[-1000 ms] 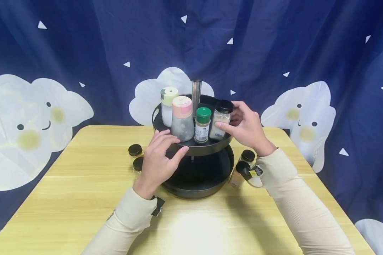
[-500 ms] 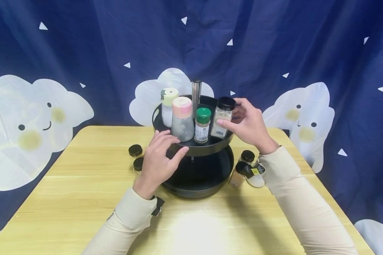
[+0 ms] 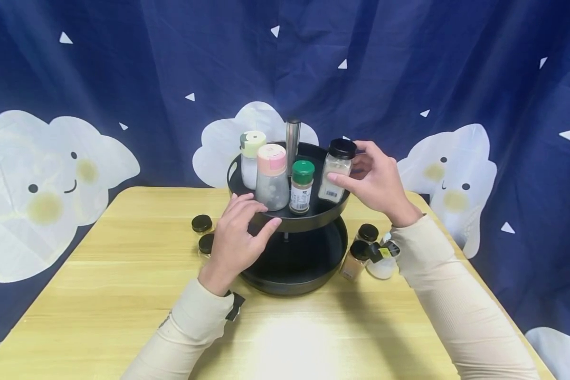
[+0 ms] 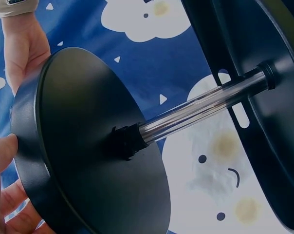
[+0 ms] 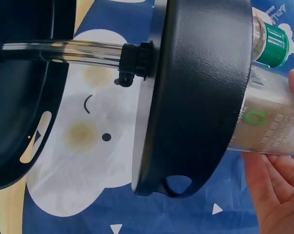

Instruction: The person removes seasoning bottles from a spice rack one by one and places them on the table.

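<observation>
A two-tier black turntable rack stands in the middle of the table. My right hand (image 3: 382,182) grips a clear square spice jar (image 3: 331,192) with a black lid, thumb on the near side. The jar tilts slightly, its base at the right part of the upper tray (image 3: 309,225). My left hand (image 3: 236,241) touches the upper tray's front left wall with thumb and fingers spread. Beside the held jar stands a green-capped spice bottle (image 3: 301,192). A pink-capped shaker (image 3: 272,182) and a yellow-capped shaker (image 3: 249,171) stand to the left on that tray.
The lower tray (image 3: 290,287) sits beneath. Two black-lidded jars (image 3: 202,224) stand left of the rack, partly behind my left hand. To the right are more black-lidded jars (image 3: 353,266) and a white container (image 3: 382,268). A metal post (image 3: 292,142) rises from the upper tray.
My right hand has moved right and slightly up with the spice jar, widening the gap to the green-capped bottle. My left hand stays in place.
</observation>
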### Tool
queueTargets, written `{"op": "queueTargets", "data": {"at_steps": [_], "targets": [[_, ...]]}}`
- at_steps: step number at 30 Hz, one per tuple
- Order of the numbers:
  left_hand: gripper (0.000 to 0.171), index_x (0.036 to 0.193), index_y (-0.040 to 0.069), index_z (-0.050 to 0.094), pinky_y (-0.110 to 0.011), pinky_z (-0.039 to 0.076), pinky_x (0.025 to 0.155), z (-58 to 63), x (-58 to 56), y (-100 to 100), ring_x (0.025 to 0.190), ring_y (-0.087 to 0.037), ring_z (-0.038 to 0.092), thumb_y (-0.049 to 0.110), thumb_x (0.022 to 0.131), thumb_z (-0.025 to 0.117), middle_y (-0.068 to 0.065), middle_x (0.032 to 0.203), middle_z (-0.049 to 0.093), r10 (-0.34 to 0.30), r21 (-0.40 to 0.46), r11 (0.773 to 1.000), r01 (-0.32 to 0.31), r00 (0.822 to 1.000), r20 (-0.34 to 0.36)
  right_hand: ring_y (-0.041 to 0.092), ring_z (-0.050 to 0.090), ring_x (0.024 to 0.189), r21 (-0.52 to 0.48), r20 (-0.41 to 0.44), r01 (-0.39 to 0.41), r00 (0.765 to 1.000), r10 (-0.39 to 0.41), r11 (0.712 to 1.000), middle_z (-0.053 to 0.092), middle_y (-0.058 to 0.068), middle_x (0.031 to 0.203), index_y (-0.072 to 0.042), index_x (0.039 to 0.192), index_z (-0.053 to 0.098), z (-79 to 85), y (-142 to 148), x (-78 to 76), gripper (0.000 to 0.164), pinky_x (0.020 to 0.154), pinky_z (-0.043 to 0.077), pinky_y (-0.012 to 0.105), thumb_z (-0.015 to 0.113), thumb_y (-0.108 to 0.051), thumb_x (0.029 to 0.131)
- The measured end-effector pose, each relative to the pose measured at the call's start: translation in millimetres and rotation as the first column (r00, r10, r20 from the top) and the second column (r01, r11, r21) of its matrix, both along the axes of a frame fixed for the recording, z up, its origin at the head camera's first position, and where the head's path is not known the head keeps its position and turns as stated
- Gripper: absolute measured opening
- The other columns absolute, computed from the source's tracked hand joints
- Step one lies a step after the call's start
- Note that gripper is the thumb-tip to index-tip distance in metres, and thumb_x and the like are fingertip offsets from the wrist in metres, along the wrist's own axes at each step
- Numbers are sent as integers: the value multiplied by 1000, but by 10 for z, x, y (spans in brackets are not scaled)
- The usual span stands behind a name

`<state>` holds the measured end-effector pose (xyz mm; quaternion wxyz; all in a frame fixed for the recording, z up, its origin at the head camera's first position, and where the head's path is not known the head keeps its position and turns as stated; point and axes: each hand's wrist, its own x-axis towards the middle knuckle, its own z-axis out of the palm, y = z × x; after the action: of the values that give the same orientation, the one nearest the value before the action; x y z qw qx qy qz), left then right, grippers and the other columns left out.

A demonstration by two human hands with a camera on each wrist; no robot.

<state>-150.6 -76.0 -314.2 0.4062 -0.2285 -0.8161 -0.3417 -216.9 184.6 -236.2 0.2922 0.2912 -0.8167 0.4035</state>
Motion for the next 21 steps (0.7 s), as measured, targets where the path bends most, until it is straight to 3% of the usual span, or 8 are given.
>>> {"op": "queueTargets", "data": {"at_steps": [2,10,15,21], "targets": [[27,89,1,68,-57,36,107,3,-1,1,107,-31,59,23,77,77,-15,87,70,-3,3,1000,3,1000,-3,14,69,76,3,-2,1,1000,-1,1000,73,15,88,1,113,56,13,7,2,55,71,60,36,84,-10,68],[28,88,0,67,-58,36,106,2,-6,5,106,-32,60,23,76,78,-16,86,70,-11,6,1000,11,1000,-23,-6,62,74,-3,-10,-4,1000,4,1000,72,19,88,5,112,55,126,-29,122,52,68,54,11,83,-1,67],[28,87,0,67,-58,36,106,-8,-11,5,106,-32,60,24,76,79,-15,86,70,-10,11,1000,10,1000,-23,-8,60,73,2,-18,-3,1000,3,1000,71,24,87,9,110,55,257,-96,272,50,68,52,9,81,4,67],[27,87,1,67,-58,36,106,-6,-5,4,106,-31,59,23,76,78,-15,86,70,-14,12,1000,14,1000,-14,-9,59,72,8,-15,8,1000,-8,1000,71,24,87,10,109,54,311,-98,311,49,68,52,8,80,5,68]]}}
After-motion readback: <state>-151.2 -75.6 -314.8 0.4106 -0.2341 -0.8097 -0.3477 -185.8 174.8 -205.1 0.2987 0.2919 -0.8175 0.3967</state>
